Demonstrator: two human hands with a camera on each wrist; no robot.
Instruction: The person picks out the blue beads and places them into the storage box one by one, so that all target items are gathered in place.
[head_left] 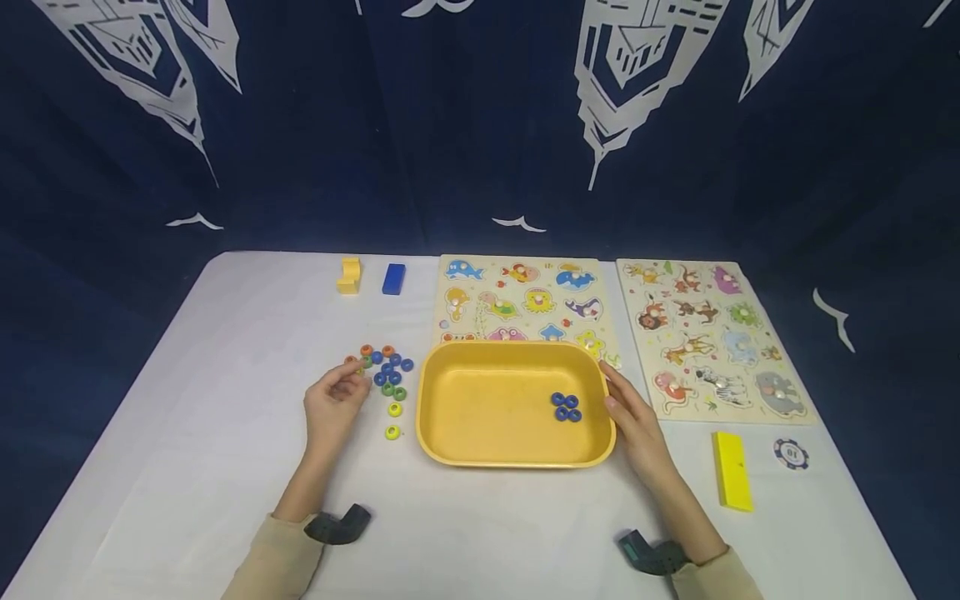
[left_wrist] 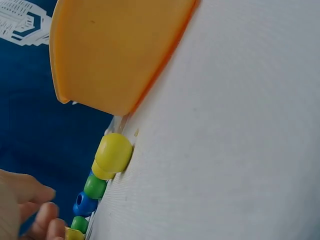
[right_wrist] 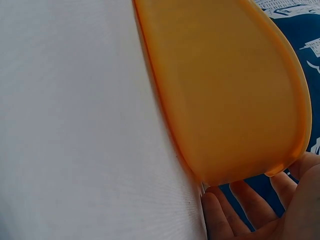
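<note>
A yellow tray [head_left: 480, 417] sits on the table with several blue beads [head_left: 562, 414] at its right side. My right hand [head_left: 637, 425] holds the tray's right end, thumb at the rim and fingers along the outer wall [right_wrist: 225, 100]. Left of the tray lies a loose group of orange, blue, green and yellow beads [head_left: 394, 409]. My left hand [head_left: 333, 408] hovers at this group's left edge, fingers bent loosely, and no bead shows between them. In the left wrist view, a yellow bead [left_wrist: 114, 152] and a green bead [left_wrist: 95, 187] appear beyond the fingers.
Behind the tray lies a sea-animal puzzle board [head_left: 525, 292], partly covered by it. Another animal puzzle board [head_left: 705, 342] is at the right. A yellow block [head_left: 732, 471] and a poker chip [head_left: 791, 454] lie nearer. A blue block [head_left: 393, 279] and yellow notched block [head_left: 349, 276] stand far left.
</note>
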